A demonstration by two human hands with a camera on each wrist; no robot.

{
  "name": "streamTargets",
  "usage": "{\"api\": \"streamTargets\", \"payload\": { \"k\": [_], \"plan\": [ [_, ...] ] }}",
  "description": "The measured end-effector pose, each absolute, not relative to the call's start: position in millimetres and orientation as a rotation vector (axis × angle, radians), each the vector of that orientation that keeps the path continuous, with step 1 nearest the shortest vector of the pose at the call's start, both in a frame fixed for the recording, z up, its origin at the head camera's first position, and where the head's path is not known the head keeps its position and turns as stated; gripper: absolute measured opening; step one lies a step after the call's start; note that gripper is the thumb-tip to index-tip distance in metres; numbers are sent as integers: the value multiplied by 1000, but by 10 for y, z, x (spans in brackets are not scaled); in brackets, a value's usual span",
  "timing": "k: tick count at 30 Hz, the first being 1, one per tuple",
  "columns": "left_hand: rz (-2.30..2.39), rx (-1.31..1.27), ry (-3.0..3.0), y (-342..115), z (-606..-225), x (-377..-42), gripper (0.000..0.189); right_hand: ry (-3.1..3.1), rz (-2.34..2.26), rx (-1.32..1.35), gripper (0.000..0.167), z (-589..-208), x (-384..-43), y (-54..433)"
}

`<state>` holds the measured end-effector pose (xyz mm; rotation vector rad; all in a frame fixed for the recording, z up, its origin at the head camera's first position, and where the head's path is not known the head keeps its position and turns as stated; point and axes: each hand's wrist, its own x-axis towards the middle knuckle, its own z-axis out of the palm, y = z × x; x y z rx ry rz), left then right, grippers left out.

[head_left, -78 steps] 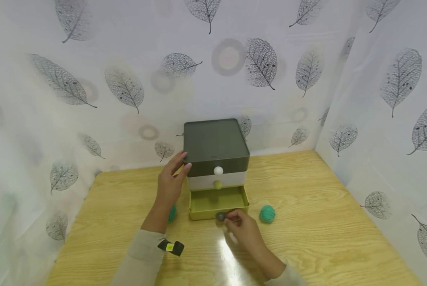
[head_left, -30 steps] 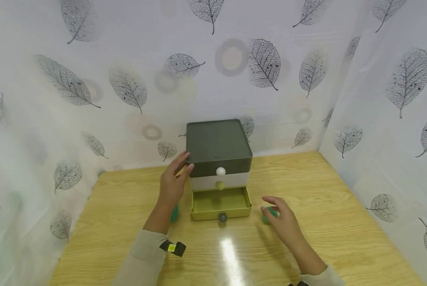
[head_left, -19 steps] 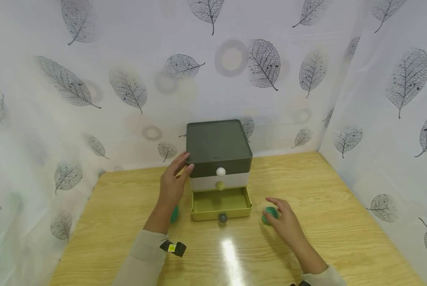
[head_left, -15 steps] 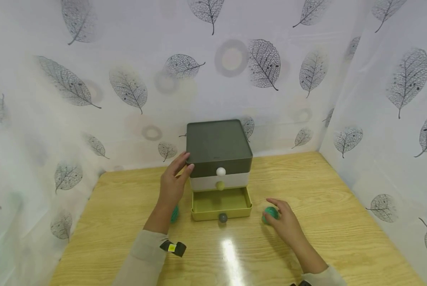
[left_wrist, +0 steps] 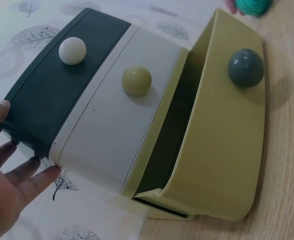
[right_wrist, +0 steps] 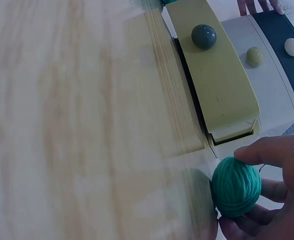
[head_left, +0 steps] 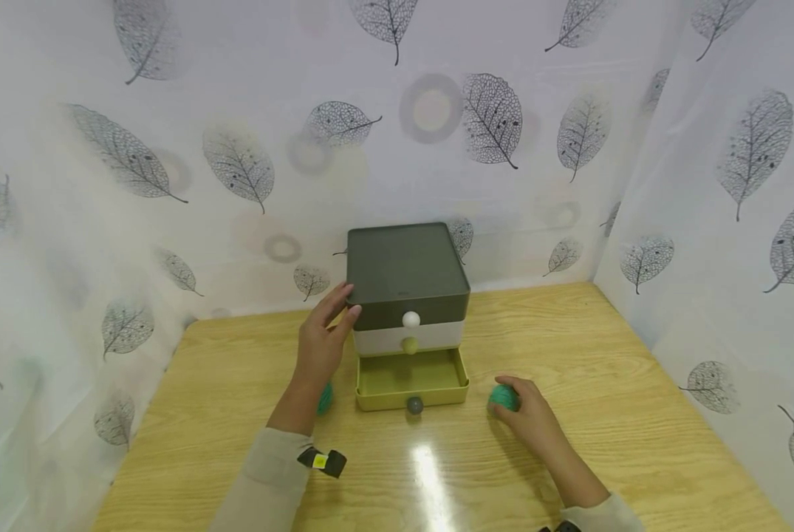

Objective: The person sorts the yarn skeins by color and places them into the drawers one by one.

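Observation:
A small three-tier drawer unit (head_left: pixel 406 262) stands on the table, dark green on top, white in the middle and olive below. Its olive bottom drawer (left_wrist: pixel 222 130) is pulled out, with nothing visible inside, and has a grey round knob (head_left: pixel 414 405). My left hand (head_left: pixel 320 343) rests against the unit's left front corner, fingers extended along its side. To the right of the drawer, my right hand (head_left: pixel 532 417) holds a green ball of yarn (right_wrist: pixel 236 186) between thumb and fingers, close over the tabletop.
Another green ball of yarn (head_left: pixel 325 399) lies left of the drawer, partly hidden behind my left forearm. A white curtain (head_left: pixel 270 96) printed with leaves hangs behind and beside the wooden table (head_left: pixel 583 355).
My right hand has let go of the bottom drawer's knob, moved right to the yarn ball, and its fingers have closed round it. The left hand stays at the unit's corner.

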<state>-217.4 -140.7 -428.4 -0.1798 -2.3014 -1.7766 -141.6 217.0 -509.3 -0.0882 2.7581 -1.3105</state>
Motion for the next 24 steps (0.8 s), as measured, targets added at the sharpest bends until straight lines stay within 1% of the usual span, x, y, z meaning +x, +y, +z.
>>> {"api": "streamTargets", "payload": {
  "k": [4,11,24],
  "plan": [
    [-1796,-159,-2320,-1390,-4220,-2150,48,2762,-1303,-86,52,-5081,-1405,2162],
    [-1780,-163,-2341,-1340,-3991,-1990,48,2749,-1300,-71,52,-5073,-1396,2159],
    [-1779,-175,-2344,-1341,-3976,-1971,48,2750,-1289,-57,52,-5068,-1397,2158]
  ]
}}
